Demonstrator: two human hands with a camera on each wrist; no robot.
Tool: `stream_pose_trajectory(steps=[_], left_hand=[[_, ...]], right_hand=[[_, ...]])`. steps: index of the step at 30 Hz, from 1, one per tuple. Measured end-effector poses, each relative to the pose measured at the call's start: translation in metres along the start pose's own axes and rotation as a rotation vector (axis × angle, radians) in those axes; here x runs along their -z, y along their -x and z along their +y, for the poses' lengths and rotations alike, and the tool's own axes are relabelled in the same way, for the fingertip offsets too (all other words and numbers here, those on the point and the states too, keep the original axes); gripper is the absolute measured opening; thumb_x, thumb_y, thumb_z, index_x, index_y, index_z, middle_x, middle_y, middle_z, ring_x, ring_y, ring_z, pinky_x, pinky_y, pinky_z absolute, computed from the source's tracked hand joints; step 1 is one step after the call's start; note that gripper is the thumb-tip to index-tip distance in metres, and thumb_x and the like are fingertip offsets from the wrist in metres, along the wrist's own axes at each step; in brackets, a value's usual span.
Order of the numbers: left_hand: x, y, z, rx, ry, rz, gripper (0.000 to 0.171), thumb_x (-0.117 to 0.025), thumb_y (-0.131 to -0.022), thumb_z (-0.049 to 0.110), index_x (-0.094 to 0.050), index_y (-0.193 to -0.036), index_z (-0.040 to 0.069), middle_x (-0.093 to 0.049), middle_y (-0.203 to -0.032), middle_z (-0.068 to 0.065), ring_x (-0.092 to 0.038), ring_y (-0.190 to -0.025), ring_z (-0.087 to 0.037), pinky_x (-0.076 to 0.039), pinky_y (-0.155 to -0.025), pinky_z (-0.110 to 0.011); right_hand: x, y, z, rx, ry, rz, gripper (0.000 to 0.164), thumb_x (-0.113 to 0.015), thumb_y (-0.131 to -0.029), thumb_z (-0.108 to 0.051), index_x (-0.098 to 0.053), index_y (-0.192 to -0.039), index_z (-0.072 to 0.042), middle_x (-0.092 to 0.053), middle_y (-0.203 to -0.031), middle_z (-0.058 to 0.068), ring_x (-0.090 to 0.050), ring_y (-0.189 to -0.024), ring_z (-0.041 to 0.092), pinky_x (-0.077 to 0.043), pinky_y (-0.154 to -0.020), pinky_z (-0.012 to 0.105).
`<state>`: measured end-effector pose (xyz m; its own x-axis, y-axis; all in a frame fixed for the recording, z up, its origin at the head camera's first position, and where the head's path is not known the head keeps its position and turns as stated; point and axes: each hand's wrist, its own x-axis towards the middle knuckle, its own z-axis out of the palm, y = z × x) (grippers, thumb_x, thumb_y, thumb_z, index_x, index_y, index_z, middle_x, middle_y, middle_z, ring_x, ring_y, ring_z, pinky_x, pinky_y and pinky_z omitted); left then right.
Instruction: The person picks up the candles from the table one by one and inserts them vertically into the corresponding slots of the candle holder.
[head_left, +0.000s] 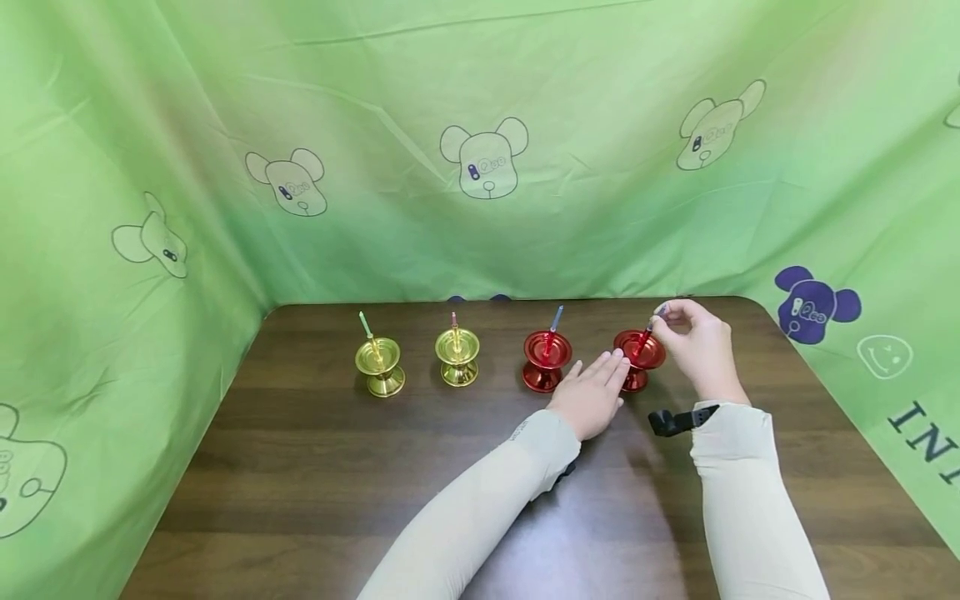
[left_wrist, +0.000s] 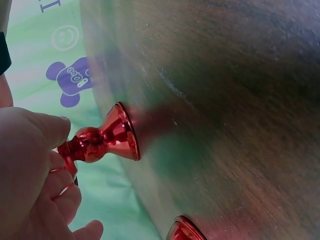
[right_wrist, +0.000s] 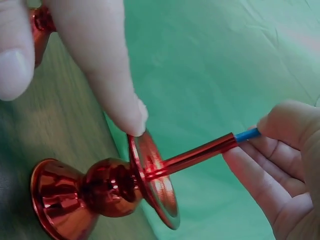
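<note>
A red metallic candle holder (head_left: 640, 350) stands at the right of the table, with a thin blue candle (right_wrist: 248, 134) in its narrow upright tube (right_wrist: 200, 155). My right hand (head_left: 697, 342) pinches the candle's upper end between thumb and fingers. From the left, my left hand (head_left: 592, 394) reaches over with fairly straight fingers, and one fingertip (right_wrist: 136, 122) rests on the rim of the holder's dish. The left thumb (left_wrist: 50, 127) stays beside the holder; in the right wrist view it looks apart from it. The candle's lower end is hidden in the tube.
Another red holder (head_left: 543, 377) with a blue candle (head_left: 557, 317) stands just left. Farther left are two gold holders, one (head_left: 459, 372) with a pink candle and one (head_left: 386, 382) with a green candle. Green printed cloth (head_left: 480, 242) hangs behind and beside the wooden table (head_left: 315, 500).
</note>
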<state>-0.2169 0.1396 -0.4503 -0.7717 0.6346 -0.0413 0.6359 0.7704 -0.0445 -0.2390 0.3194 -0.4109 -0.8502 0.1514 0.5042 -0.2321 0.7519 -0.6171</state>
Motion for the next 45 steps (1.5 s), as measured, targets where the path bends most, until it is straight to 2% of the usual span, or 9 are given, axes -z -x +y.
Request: stream_pose_trajectory(steps=[4, 11, 16, 23, 30, 37, 41, 45], left_hand=[[-0.001, -0.002, 0.0, -0.008, 0.003, 0.012, 0.062, -0.041, -0.108, 0.045, -0.021, -0.164, 0.027, -0.014, -0.168, 0.012, -0.014, -0.153, -0.004, -0.027, -0.121, -0.034], [0.0, -0.002, 0.0, -0.01, 0.001, 0.015, 0.062, -0.04, -0.108, 0.046, -0.021, -0.164, 0.026, -0.015, -0.168, 0.012, -0.015, -0.153, -0.004, -0.027, -0.121, -0.034], [0.001, -0.001, -0.002, -0.009, -0.003, 0.001, 0.062, -0.041, -0.108, 0.045, -0.02, -0.164, 0.026, -0.014, -0.169, 0.011, -0.015, -0.153, -0.004, -0.027, -0.121, -0.034], [0.001, -0.002, -0.002, -0.006, 0.01, -0.006, 0.064, -0.041, -0.108, 0.046, -0.019, -0.164, 0.026, -0.012, -0.169, 0.012, -0.013, -0.153, -0.004, -0.026, -0.121, -0.033], [0.0, -0.001, -0.001, -0.009, -0.01, -0.016, 0.066, -0.041, -0.107, 0.048, -0.016, -0.164, 0.026, -0.01, -0.169, 0.012, -0.011, -0.153, -0.004, -0.026, -0.121, -0.034], [-0.003, 0.002, -0.004, 0.008, 0.004, -0.019, 0.07, -0.043, -0.106, 0.051, -0.012, -0.165, 0.026, -0.005, -0.17, 0.012, -0.008, -0.154, -0.004, -0.026, -0.121, -0.033], [-0.002, 0.009, -0.005, -0.005, 0.002, 0.004, 0.071, -0.043, -0.106, 0.052, -0.013, -0.165, 0.027, -0.006, -0.17, 0.012, -0.01, -0.154, -0.005, -0.027, -0.121, -0.033], [0.006, 0.022, -0.008, -0.06, 0.002, 0.053, 0.065, -0.041, -0.106, 0.052, -0.02, -0.164, 0.028, -0.016, -0.168, 0.013, -0.016, -0.153, -0.005, -0.027, -0.121, -0.034]], right_hand=[[-0.001, 0.0, 0.002, -0.018, 0.014, -0.013, 0.013, -0.068, -0.091, -0.01, -0.07, -0.099, 0.001, -0.074, -0.093, 0.021, -0.046, -0.073, -0.026, -0.041, -0.073, 0.011], [-0.002, 0.0, 0.003, -0.039, -0.031, -0.079, 0.018, -0.068, -0.091, -0.007, -0.067, -0.105, 0.005, -0.072, -0.097, 0.025, -0.048, -0.071, -0.027, -0.039, -0.07, -0.001], [0.0, 0.001, 0.001, -0.034, -0.054, -0.162, 0.026, -0.069, -0.091, -0.006, -0.065, -0.113, 0.008, -0.071, -0.101, 0.028, -0.049, -0.074, -0.025, -0.041, -0.07, -0.001], [0.004, 0.006, 0.002, -0.046, -0.025, -0.21, 0.039, -0.072, -0.092, -0.011, -0.06, -0.125, 0.007, -0.07, -0.104, 0.028, -0.049, -0.08, -0.019, -0.041, -0.071, 0.001], [0.008, 0.01, 0.006, -0.05, -0.031, -0.216, 0.043, -0.071, -0.094, -0.011, -0.057, -0.128, 0.011, -0.069, -0.106, 0.03, -0.047, -0.08, -0.024, -0.041, -0.069, 0.0], [0.014, 0.013, 0.009, -0.022, -0.056, -0.22, 0.044, -0.07, -0.095, -0.01, -0.057, -0.131, 0.01, -0.069, -0.105, 0.031, -0.049, -0.08, -0.024, -0.042, -0.073, 0.0], [0.019, 0.017, 0.015, -0.002, -0.028, -0.221, 0.039, -0.067, -0.096, -0.008, -0.058, -0.129, 0.01, -0.068, -0.104, 0.029, -0.047, -0.082, -0.024, -0.041, -0.075, -0.002], [0.027, 0.021, 0.026, 0.04, 0.051, -0.211, 0.034, -0.066, -0.095, -0.005, -0.06, -0.125, 0.01, -0.068, -0.103, 0.027, -0.05, -0.084, -0.016, -0.044, -0.074, 0.004]])
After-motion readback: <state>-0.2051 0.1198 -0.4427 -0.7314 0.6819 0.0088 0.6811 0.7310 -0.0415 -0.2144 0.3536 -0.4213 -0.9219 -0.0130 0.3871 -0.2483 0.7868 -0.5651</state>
